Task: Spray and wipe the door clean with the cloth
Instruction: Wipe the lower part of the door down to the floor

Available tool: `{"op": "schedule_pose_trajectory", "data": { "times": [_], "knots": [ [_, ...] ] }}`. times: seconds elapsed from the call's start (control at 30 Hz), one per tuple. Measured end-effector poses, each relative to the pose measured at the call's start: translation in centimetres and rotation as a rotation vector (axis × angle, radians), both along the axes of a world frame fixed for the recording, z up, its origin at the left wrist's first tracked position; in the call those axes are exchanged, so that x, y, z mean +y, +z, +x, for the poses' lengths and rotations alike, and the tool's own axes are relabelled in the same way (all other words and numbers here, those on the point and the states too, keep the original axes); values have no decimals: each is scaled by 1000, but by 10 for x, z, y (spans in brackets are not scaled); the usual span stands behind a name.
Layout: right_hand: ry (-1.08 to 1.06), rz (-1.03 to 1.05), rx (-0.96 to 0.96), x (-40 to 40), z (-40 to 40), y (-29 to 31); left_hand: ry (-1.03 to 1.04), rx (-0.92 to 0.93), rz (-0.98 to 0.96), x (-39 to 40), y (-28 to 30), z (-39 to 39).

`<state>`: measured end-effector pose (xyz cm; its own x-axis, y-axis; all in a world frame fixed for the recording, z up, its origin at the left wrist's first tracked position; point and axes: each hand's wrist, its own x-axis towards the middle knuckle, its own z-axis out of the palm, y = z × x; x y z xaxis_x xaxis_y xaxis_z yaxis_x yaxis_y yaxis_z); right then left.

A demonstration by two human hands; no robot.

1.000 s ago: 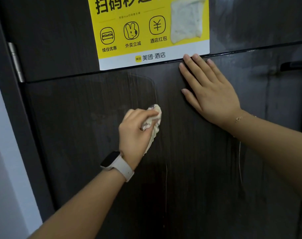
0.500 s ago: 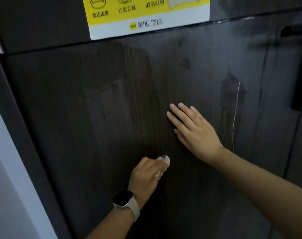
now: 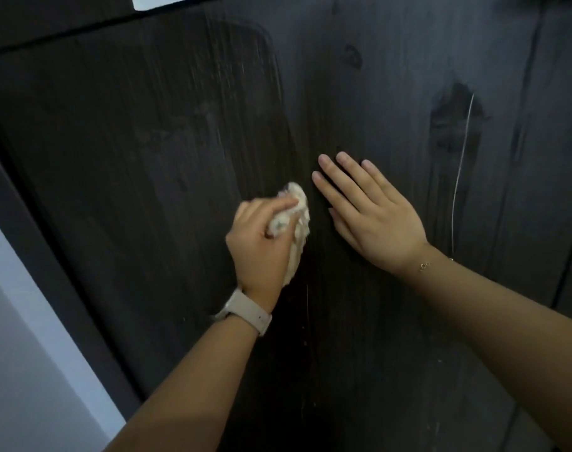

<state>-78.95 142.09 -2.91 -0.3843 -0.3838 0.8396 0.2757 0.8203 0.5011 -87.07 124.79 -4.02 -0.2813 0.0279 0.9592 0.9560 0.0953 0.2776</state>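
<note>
A left hand (image 3: 261,246) bunches the cloth (image 3: 296,230) against the dark door (image 3: 147,158) to scrub while the right hand (image 3: 372,216), flat and open, braces the panel.

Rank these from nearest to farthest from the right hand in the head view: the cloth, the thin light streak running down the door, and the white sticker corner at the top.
From the right hand, flat on the door:
1. Cloth, just to its left, bunched in the left hand.
2. Thin light streak, on its right, running down the door.
3. White sticker corner, far up and left at the frame's top edge.
</note>
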Motion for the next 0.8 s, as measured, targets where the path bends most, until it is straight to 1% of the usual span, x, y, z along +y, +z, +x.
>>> {"op": "schedule_pose_trajectory", "data": {
  "times": [0.1, 0.2, 0.3, 0.37, 0.43, 0.53, 0.6, 0.63, 0.7, 0.8],
  "knots": [
    [0, -5, 2, 0, 0, -1, 2, 30, -162, -5, -70, 2],
    [-11, 0, 8, -1, 2, -1, -55, -91, -272, -14, -131, 4],
    [-21, 13, 10, -2, 1, 0, -92, -181, -310, -18, -157, 4],
    [-35, 11, 12, -1, 2, 0, -118, -212, -328, -19, -156, 9],
    [-41, 13, 13, -1, 3, -1, -123, -191, -303, -21, -134, 15],
    [-27, 11, -14, -2, 1, -1, -63, -157, -152, -14, -68, 8],
    [-23, 6, -19, -1, 1, -1, -78, -122, -109, -10, -23, 3],
    [-22, 6, -16, -1, 2, 0, -79, -90, -104, -8, -10, 1],
    [-17, 5, -13, 0, 3, 0, -73, -66, -95, -5, -6, 2],
    [-22, 4, -11, -1, 2, 0, -49, -114, -123, -6, -50, 4]
  ]
}}
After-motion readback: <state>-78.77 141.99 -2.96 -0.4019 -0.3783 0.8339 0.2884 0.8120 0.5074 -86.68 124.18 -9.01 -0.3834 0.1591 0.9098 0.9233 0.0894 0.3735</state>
